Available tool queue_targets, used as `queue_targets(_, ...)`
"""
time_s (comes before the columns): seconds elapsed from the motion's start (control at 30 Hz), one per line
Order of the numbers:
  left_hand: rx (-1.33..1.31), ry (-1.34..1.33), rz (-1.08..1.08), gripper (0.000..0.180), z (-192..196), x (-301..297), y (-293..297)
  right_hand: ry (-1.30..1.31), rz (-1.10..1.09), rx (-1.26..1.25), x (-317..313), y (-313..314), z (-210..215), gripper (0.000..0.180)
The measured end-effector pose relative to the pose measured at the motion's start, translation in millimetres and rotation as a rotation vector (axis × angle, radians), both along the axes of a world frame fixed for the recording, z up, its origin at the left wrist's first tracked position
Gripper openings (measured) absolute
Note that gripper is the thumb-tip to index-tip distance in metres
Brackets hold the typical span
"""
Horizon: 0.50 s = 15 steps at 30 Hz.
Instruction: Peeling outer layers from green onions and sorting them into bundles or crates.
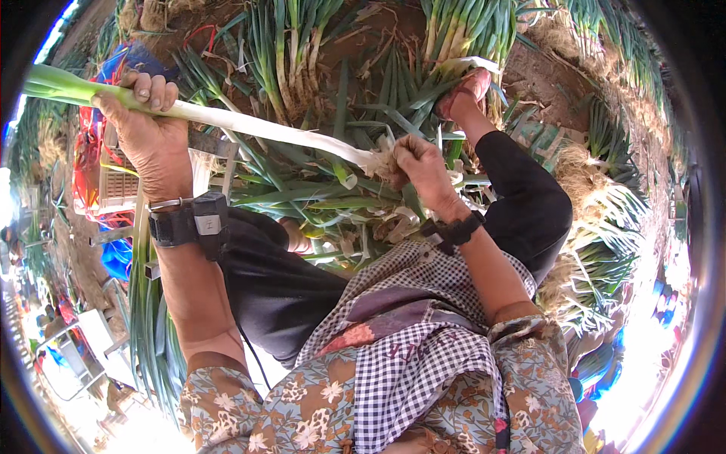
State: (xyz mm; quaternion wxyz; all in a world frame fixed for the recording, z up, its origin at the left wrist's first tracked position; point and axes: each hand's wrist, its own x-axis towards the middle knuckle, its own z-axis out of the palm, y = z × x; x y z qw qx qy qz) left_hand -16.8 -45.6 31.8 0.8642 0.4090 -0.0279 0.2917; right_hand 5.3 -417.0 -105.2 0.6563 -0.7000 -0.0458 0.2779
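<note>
A long green onion (272,130) with a thick white stalk stretches across the upper middle, its green end to the left and its root end to the right. My left hand (147,125) is wrapped round it where white turns to green. At the other end, the closed fingers of my right hand (425,168) pinch at the brownish roots (389,160). Beneath the stalk, loose leaves and peeled outer layers (340,206) lie heaped between my legs. Both wrists carry dark straps.
Standing green onion bundles (291,45) line the far side. More bundles (594,227) with matted roots lie at the right. A crate (119,181) with red plastic and a metal frame (227,163) stand at the left. My shod foot (465,89) rests among leaves.
</note>
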Motion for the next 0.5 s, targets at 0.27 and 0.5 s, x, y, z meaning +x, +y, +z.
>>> queue_targets(0.27, 0.022, 0.030, 0.016, 0.055, 2.7, 1.9, -7.4, -0.934, 0.049, -0.494, -0.9, 7.8, 43.7, 0.020)
queue_targets(0.5, -0.038, -0.010, -0.096, 0.054, 0.8, 3.7, -4.1, -0.844, 0.468, -0.453, -12.5, 31.7, 43.8, 0.024)
